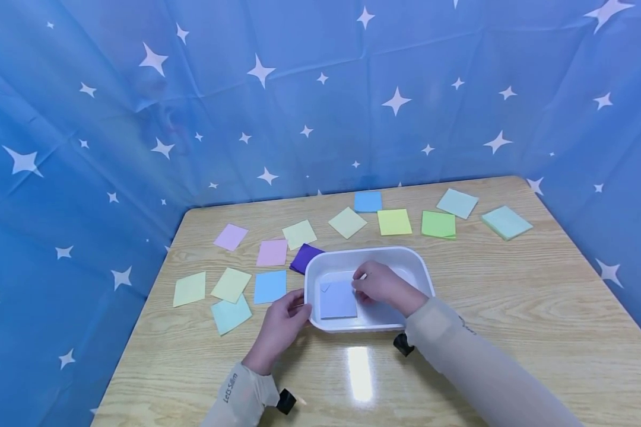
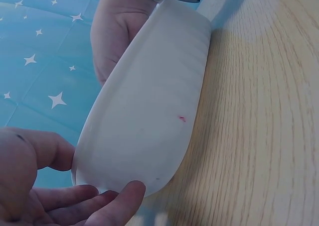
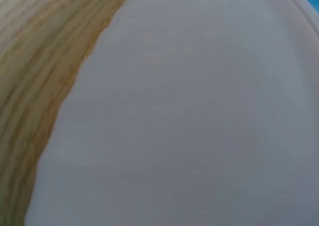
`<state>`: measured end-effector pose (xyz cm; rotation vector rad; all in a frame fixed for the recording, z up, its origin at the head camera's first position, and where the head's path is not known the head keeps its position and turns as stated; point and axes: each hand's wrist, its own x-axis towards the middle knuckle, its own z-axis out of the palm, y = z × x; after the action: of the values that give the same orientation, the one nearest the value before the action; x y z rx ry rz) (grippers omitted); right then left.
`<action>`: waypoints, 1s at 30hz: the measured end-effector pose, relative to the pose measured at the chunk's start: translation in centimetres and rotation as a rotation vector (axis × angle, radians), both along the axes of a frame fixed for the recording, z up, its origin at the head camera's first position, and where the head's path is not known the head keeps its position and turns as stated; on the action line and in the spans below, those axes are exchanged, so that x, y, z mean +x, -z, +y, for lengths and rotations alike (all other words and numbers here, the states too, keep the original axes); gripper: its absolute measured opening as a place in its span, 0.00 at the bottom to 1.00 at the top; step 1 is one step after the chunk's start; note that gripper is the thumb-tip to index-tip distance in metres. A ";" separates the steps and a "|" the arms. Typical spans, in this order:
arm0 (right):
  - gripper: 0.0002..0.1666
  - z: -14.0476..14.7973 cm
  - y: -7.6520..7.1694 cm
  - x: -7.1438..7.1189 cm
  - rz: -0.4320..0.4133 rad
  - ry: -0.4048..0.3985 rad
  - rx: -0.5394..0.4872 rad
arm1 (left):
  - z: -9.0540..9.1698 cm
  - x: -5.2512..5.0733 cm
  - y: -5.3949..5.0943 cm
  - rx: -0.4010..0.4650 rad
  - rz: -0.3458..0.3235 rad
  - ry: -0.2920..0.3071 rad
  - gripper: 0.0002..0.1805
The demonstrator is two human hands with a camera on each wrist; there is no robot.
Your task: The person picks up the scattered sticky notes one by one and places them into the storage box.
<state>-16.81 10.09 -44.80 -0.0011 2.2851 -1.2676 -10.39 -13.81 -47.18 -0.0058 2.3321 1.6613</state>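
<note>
A white plastic tray (image 1: pixel 390 325) stands on the wooden table, its outer wall (image 2: pixel 144 106) large in the left wrist view. Inside its left half lies a pale lilac square of paper (image 1: pixel 338 302) with a small V-shaped mark near one corner. My left hand (image 1: pixel 282 326) holds the tray's left end, thumb and fingers (image 2: pixel 124 201) around its rim and wall. Over the tray, my right hand (image 1: pixel 379 283) has bent fingers at the square's right edge; whether they pinch it cannot be made out. The right wrist view shows the tray wall (image 3: pixel 169 106) and no hand.
Behind the tray are a purple square (image 1: pixel 304 258), a blue one (image 1: pixel 368 201), a yellow one (image 1: pixel 394 222) and a green one (image 1: pixel 438 224). To the left lie several more, including a blue square (image 1: pixel 270 287) and pink ones. A starry blue curtain (image 1: pixel 342 107) hangs behind.
</note>
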 end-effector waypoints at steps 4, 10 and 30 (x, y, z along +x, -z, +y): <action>0.15 0.4 -0.1 0.0 0.011 0.004 0.007 | 0.0 0.0 -0.1 -0.004 -0.002 -0.003 0.25; 0.14 1.2 -0.2 0.0 0.042 -0.004 -0.028 | 0.0 0.1 -0.1 -0.009 -0.005 -0.006 0.25; 0.16 3.8 -2.4 -0.1 0.053 0.002 -0.096 | 0.0 0.0 0.0 -0.003 -0.008 -0.001 0.26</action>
<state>-16.88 13.87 -42.36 -0.0666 2.2664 -1.3927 -10.38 -13.84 -47.14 -0.0137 2.3291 1.6558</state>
